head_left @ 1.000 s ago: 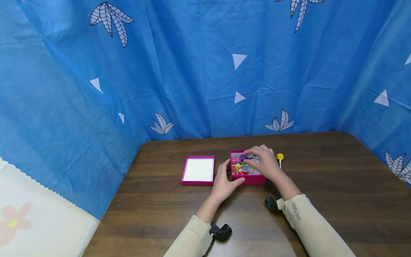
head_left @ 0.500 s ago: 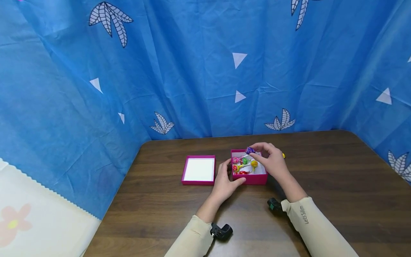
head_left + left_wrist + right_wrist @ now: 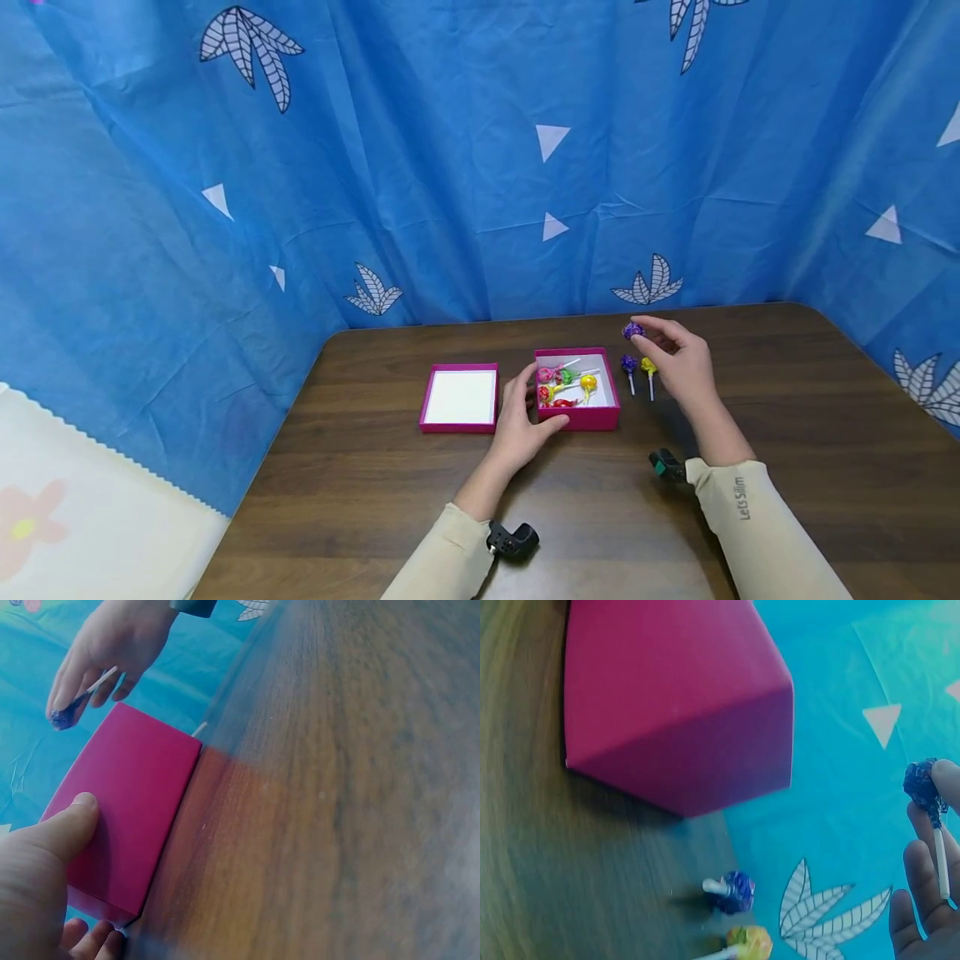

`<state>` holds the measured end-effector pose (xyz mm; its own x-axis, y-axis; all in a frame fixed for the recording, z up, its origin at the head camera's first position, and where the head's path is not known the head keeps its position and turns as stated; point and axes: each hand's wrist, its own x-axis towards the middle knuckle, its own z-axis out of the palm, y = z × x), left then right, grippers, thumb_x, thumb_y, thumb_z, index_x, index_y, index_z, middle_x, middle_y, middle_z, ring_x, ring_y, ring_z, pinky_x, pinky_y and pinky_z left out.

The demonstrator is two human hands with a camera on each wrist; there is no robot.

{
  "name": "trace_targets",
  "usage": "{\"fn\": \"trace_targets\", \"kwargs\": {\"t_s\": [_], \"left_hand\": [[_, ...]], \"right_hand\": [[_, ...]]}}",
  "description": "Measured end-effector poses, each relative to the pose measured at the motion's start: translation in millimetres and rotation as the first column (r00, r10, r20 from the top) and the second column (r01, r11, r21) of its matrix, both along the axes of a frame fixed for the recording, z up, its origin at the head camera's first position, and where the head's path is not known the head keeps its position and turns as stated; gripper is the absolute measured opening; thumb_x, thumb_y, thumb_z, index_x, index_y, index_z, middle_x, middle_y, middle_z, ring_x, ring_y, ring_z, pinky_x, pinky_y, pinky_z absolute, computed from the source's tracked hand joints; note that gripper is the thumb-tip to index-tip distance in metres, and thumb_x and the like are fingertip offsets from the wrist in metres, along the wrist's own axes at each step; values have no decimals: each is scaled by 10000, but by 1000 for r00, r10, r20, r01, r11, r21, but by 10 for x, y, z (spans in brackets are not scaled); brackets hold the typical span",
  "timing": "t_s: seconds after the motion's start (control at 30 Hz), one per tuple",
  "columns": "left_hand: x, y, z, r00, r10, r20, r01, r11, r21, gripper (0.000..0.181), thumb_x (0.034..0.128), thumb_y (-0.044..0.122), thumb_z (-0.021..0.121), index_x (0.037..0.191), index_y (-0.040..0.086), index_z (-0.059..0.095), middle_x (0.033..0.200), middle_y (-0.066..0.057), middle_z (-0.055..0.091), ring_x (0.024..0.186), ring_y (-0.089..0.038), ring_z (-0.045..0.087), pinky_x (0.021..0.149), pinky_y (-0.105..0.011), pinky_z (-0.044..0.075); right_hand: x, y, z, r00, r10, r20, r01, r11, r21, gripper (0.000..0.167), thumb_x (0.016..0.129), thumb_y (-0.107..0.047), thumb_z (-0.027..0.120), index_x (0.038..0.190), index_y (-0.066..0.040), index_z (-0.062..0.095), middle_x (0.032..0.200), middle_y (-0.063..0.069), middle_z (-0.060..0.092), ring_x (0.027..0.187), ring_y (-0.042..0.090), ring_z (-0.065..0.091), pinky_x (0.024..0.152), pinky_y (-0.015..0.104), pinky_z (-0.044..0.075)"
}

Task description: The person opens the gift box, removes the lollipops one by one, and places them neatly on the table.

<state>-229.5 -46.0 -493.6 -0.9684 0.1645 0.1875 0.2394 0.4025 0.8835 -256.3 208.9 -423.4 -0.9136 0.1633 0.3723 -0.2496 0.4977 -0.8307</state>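
Note:
My right hand pinches a purple-wrapped lollipop by its head, raised beyond the right side of the box. In the right wrist view the held lollipop's white stick points down along the fingers. My left hand holds the near left corner of an uncovered magenta box, thumb on the front face and fingers at the left side. Inside lie several lollipops, among them a yellow one, a pink one and a green one.
Right of the box, another purple lollipop and a yellow lollipop lie side by side on the wooden table. The magenta lid lies upturned at the left, its white inside showing. A blue curtain hangs behind.
My right hand has lifted the purple lollipop out of the box and carried it right. Both lollipops on the table now show fully. My left hand stays on the box.

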Motion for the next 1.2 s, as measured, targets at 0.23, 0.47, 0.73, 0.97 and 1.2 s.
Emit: {"fn": "trace_targets", "kwargs": {"t_s": [0.23, 0.47, 0.73, 0.97, 1.2], "left_hand": [[15, 0, 12, 1000, 0, 27, 1, 1000, -16, 830, 850, 327, 795, 1534, 285, 327, 1516, -28, 362, 1342, -196, 450, 1099, -405, 480], [20, 1, 9, 1000, -3, 24, 4, 1000, -21, 823, 846, 335, 800, 1523, 270, 335, 1503, -25, 368, 1337, -190, 452, 1103, -401, 474], [16, 6, 11, 1000, -7, 21, 8, 1000, -25, 849, 845, 331, 802, 1534, 267, 310, 1508, -20, 368, 1348, -184, 444, 1111, -396, 468], [17, 5, 15, 1000, -6, 22, 7, 1000, -29, 908, 845, 335, 802, 1562, 248, 253, 1516, -30, 379, 1365, -198, 445, 1115, -416, 463], [9, 0, 10, 999, -11, 43, 12, 1000, -22, 922, 842, 331, 803, 1565, 267, 234, 1526, -18, 374, 1394, -192, 422, 1132, -408, 447]], "right_hand": [[-52, 162, -123, 996, -54, 70, 59, 996, -62, 422, 955, -422, 649, 1320, -212, 654, 1066, -74, 603, 938, 136, 487, 668, 127, 472], [-74, 313, -250, 988, -96, 123, 109, 989, -96, 450, 952, -438, 646, 1312, -169, 646, 1070, -176, 587, 972, 69, 501, 735, 91, 459], [-87, 431, -344, 960, -173, 219, 188, 981, -52, 494, 957, -480, 614, 1339, -167, 621, 1276, 76, 611, 1031, 102, 489, 793, 108, 435], [-113, 480, -408, 934, -220, 283, 238, 971, -30, 503, 955, -484, 618, 1316, -134, 636, 1287, 136, 622, 1063, 178, 508, 789, 167, 434], [-111, 511, -484, 920, -229, 318, 239, 971, 6, 487, 979, -436, 603, 1317, -86, 624, 1281, 190, 633, 1113, 269, 534, 792, 227, 417]]}}
